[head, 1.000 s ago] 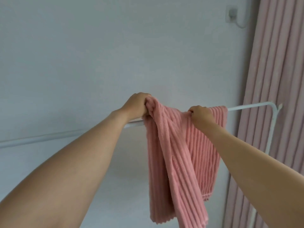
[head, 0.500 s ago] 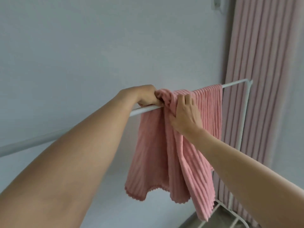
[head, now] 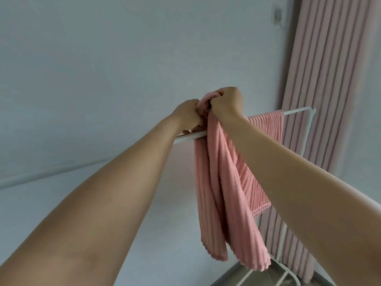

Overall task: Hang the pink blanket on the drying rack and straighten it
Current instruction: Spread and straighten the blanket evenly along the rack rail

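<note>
The pink ribbed blanket (head: 224, 193) hangs bunched over the white top bar of the drying rack (head: 296, 111), with long folds dropping down in front. Its right part lies spread along the bar toward the rack's corner. My left hand (head: 188, 114) grips a bunched fold just above the bar. My right hand (head: 225, 102) is fisted on the same bunch right beside it, lifted slightly above the bar. Both hands touch each other at the blanket's top.
A pale wall fills the background. Pink pleated curtains (head: 329, 79) hang at the right, behind the rack's upright post (head: 307, 133). The rack's white foot (head: 288, 273) shows low at the right over a dark floor. A wall fitting (head: 277, 14) sits at the top right.
My right hand moved from lying flat on the front fold up to the top, now fisted on the bunch beside my left hand. The blanket's front folds hang narrower and longer.
</note>
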A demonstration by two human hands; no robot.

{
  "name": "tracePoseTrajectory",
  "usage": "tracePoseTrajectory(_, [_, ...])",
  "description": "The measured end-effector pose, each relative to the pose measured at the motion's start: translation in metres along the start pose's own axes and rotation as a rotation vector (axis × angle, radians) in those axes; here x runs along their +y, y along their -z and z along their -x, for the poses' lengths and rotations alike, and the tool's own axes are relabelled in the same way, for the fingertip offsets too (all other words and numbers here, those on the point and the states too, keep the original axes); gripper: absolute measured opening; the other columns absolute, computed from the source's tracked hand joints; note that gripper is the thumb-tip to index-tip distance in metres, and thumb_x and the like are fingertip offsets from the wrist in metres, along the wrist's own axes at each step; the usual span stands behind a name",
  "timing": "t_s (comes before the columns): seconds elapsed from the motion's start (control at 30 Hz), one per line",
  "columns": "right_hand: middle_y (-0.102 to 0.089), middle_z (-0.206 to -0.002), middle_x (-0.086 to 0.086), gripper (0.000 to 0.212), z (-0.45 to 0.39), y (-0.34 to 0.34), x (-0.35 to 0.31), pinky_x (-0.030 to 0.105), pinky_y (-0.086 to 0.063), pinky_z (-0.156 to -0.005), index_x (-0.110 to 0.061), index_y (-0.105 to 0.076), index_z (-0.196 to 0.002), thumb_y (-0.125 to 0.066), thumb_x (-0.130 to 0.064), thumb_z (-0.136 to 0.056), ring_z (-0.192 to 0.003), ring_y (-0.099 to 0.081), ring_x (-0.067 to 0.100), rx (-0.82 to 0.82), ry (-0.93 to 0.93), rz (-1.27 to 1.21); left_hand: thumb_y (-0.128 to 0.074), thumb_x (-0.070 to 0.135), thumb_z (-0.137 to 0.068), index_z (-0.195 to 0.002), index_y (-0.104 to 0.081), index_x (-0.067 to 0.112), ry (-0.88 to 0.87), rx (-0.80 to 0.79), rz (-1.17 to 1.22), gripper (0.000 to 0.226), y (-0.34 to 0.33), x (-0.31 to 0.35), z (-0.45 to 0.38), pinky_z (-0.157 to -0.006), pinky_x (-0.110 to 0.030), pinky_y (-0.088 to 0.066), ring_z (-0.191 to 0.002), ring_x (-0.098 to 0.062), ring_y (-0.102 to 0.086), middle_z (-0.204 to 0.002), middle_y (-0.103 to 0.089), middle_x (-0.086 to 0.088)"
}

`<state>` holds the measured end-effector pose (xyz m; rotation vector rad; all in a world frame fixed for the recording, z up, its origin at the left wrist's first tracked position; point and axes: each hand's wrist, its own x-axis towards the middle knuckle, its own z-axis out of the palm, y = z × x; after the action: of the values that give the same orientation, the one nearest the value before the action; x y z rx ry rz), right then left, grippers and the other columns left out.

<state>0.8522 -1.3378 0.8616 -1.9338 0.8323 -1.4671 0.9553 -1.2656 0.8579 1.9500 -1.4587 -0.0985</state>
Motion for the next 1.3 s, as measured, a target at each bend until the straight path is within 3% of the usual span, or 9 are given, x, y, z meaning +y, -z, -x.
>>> tracePoseTrajectory(0.07, [-0.074,-0.074,-0.006,0.032,0.024,-0.014,-0.009,0.029,-0.056,-0.076,-0.015,-0.074,-0.069,-0.046,0.0,-0.065,-0.079,-0.069,0.011,-0.099,0.082,-0.117,-0.048,-0.001,-0.084,-0.096,-0.068,0.006,0.093,0.036,0.082,0.025,0.011,-0.005,0.001,-0.065,-0.05,-0.062,-0.075,-0.033,-0.073,-0.08,-0.072,-0.015])
tracePoseTrajectory(0.2, [-0.067,-0.108,0.005,0.031,0.069,-0.031,0.025,0.027,-0.042,-0.076,-0.014,-0.066,-0.105,-0.051,-0.009,-0.078,-0.098,-0.06,0.022,-0.207,0.31,0.101,-0.045,0.006,-0.084,-0.087,-0.069,0.008,0.157,0.092,0.002,0.025,0.023,-0.033,0.013,-0.068,-0.054,-0.061,-0.077,-0.035,-0.073,-0.085,-0.073,-0.018])
tracePoseTrajectory(0.4, [-0.042,-0.135,0.011,0.04,0.074,-0.039,0.033,0.033,-0.044,-0.067,-0.013,-0.052,-0.119,-0.056,-0.038,-0.088,-0.096,-0.058,0.028,-0.2,0.199,0.245,-0.047,0.012,-0.088,-0.095,-0.062,0.01,0.111,0.406,-0.106,0.017,0.027,-0.035,0.03,-0.079,-0.042,-0.057,-0.091,-0.028,-0.064,-0.099,-0.067,-0.007])
tracePoseTrajectory(0.53, [-0.038,-0.132,0.014,0.021,0.088,-0.035,0.038,0.035,-0.046,-0.064,-0.011,-0.052,-0.109,-0.055,-0.021,-0.091,-0.087,-0.056,0.031,-0.197,0.224,0.216,-0.046,0.008,-0.089,-0.104,-0.057,0.007,-0.046,0.525,-0.345,0.018,0.035,-0.024,0.046,-0.074,-0.029,-0.037,-0.088,-0.022,-0.052,-0.096,-0.06,-0.004])
tracePoseTrajectory(0.67, [-0.056,-0.12,0.008,0.028,0.09,-0.033,0.033,0.03,-0.041,-0.074,-0.009,-0.059,-0.111,-0.045,-0.007,-0.087,-0.096,-0.059,0.026,-0.128,0.169,0.047,-0.053,0.011,-0.086,-0.084,-0.05,0.014,-0.081,0.3,-0.457,0.004,0.045,-0.033,0.073,-0.06,-0.029,-0.032,-0.082,-0.026,-0.057,-0.079,-0.057,0.003])
tracePoseTrajectory(0.83, [-0.065,-0.094,0.0,0.025,0.078,-0.034,-0.032,0.024,-0.038,-0.072,-0.017,-0.057,-0.087,-0.039,-0.003,-0.076,-0.089,-0.058,0.017,-0.092,0.15,-0.15,-0.06,0.048,-0.089,-0.066,-0.054,0.012,0.09,0.088,-0.543,0.044,0.053,-0.035,0.098,-0.058,-0.028,-0.041,-0.068,-0.02,-0.056,-0.068,-0.058,-0.001])
tracePoseTrajectory(0.93, [-0.066,-0.071,-0.013,0.021,0.105,-0.045,-0.047,0.024,-0.046,-0.066,-0.013,-0.057,-0.077,-0.041,-0.002,-0.07,-0.082,-0.062,0.015,-0.219,0.304,-0.234,-0.06,0.036,-0.086,-0.075,-0.063,0.003,0.16,0.064,-0.53,0.034,0.061,-0.039,0.112,-0.068,-0.034,-0.053,-0.07,-0.022,-0.066,-0.074,-0.07,-0.01])
tracePoseTrajectory(1.1, [-0.06,-0.106,-0.001,0.051,0.149,-0.057,-0.001,0.037,-0.05,-0.058,-0.019,-0.041,-0.132,-0.051,-0.015,-0.081,-0.079,-0.06,0.023,-0.264,0.371,0.023,-0.055,0.017,-0.09,-0.066,-0.062,0.01,0.153,0.175,-0.46,0.026,0.08,-0.059,0.133,-0.062,-0.037,-0.06,-0.06,-0.022,-0.069,-0.072,-0.068,-0.008])
tracePoseTrajectory(1.3, [-0.064,-0.08,-0.001,0.057,0.169,-0.049,-0.013,0.043,-0.054,-0.056,-0.02,-0.035,-0.138,-0.049,-0.009,-0.084,-0.066,-0.062,0.023,-0.322,0.247,0.01,-0.054,0.02,-0.088,-0.063,-0.051,0.017,0.068,0.277,-0.616,0.026,0.085,-0.069,0.146,-0.06,-0.036,-0.046,-0.067,-0.025,-0.059,-0.067,-0.058,0.001])
